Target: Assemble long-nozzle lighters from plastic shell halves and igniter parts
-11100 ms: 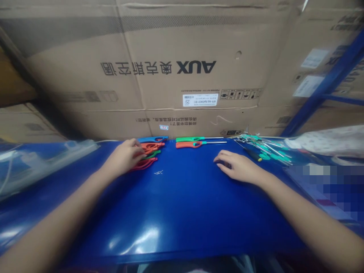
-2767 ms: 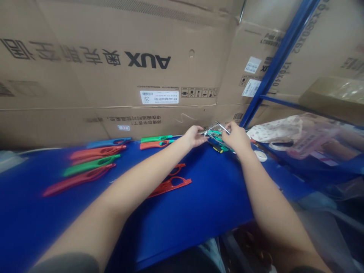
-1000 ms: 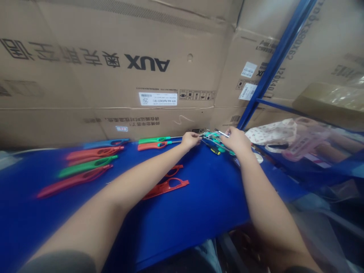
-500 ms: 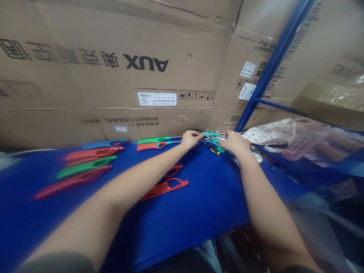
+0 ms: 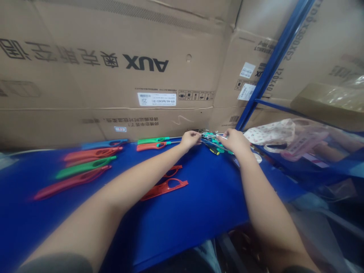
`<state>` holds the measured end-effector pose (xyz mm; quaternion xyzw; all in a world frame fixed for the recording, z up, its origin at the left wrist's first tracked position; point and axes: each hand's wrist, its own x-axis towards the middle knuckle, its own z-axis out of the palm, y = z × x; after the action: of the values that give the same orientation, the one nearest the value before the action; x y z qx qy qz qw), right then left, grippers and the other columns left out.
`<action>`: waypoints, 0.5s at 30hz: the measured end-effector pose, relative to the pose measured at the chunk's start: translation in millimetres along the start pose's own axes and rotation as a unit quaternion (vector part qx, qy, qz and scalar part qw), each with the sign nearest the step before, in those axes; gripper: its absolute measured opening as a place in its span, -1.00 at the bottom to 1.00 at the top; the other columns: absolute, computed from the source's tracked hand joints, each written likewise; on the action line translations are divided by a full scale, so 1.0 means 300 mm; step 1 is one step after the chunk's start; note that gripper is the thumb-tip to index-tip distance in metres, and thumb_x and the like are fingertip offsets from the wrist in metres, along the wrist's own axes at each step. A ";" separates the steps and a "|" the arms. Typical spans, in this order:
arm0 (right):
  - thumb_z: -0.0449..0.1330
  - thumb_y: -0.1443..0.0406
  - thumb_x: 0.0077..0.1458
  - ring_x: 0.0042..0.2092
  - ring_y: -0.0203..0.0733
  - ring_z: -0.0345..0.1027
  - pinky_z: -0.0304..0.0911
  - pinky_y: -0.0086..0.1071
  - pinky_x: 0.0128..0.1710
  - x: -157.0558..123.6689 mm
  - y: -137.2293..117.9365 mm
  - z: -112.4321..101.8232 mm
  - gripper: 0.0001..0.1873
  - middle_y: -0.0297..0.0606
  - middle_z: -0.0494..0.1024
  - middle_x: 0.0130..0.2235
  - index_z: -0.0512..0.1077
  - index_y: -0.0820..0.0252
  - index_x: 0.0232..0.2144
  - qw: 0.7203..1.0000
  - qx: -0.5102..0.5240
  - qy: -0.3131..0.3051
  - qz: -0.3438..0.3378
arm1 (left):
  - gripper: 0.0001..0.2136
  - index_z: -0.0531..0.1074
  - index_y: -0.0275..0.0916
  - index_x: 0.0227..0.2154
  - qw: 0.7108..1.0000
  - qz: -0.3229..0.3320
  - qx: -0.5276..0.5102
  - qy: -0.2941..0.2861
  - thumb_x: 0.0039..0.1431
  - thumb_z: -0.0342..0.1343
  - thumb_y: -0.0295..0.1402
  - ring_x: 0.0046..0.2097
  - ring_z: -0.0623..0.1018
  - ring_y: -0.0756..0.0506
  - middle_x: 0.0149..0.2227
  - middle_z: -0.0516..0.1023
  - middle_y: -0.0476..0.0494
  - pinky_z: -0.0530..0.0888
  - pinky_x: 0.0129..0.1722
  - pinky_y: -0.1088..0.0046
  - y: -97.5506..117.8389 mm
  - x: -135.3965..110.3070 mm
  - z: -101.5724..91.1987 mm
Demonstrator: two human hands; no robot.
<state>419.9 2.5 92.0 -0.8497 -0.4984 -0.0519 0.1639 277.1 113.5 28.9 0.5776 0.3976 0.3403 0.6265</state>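
At the back of the blue table, my left hand (image 5: 190, 139) is closed in a pinch at the left edge of a tangled pile of small green parts with thin wires (image 5: 211, 135). What it pinches is too small to make out. On the other side of the pile, my right hand (image 5: 235, 139) has its fingers closed on a thin silvery metal rod (image 5: 222, 137). A tool with a yellow-and-black handle (image 5: 214, 151) lies just below the pile, between the hands. Green (image 5: 152, 140) and orange (image 5: 151, 146) lighters with long stems lie left of my left hand.
Red, green and blue lighter-shaped casings (image 5: 87, 167) lie at the left. Orange casing halves (image 5: 165, 189) are partly behind my left forearm. A cardboard wall (image 5: 113, 83) closes off the back. A blue metal post (image 5: 267, 72), patterned cloth (image 5: 270, 131) and another person's arm (image 5: 327, 146) are at right.
Both hands stay almost in place over the pile. The silvery rod at my right fingers has shifted slightly up and left, and the small green parts have moved a little.
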 end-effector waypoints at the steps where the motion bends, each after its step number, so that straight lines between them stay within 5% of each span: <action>1: 0.19 -0.02 0.12 -0.09 0.07 0.50 0.30 -0.26 -0.24 -0.002 -0.003 -0.004 -0.64 -0.08 0.61 -0.19 0.49 0.13 -0.28 1.000 0.005 0.008 0.002 | -0.67 0.39 -0.28 0.09 1.000 -0.002 0.000 -0.004 0.34 0.14 -0.24 0.00 0.54 -0.18 0.07 0.47 -0.24 0.55 -0.03 0.13 -0.001 -0.002 0.001; 15: 0.16 -0.02 0.15 -0.13 0.00 0.49 0.24 -0.32 -0.30 -0.009 -0.016 -0.007 -0.67 -0.14 0.62 -0.19 0.46 0.09 -0.34 0.996 0.053 0.064 -0.015 | -0.66 0.39 -0.29 0.08 0.994 0.051 0.098 -0.023 0.34 0.14 -0.25 0.00 0.54 -0.18 0.07 0.47 -0.25 0.55 -0.04 0.13 -0.042 -0.007 -0.017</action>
<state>414.7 1.8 94.3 -0.8272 -0.5020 -0.0819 0.2390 271.3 112.6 16.5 0.6634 0.3844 0.3182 0.5575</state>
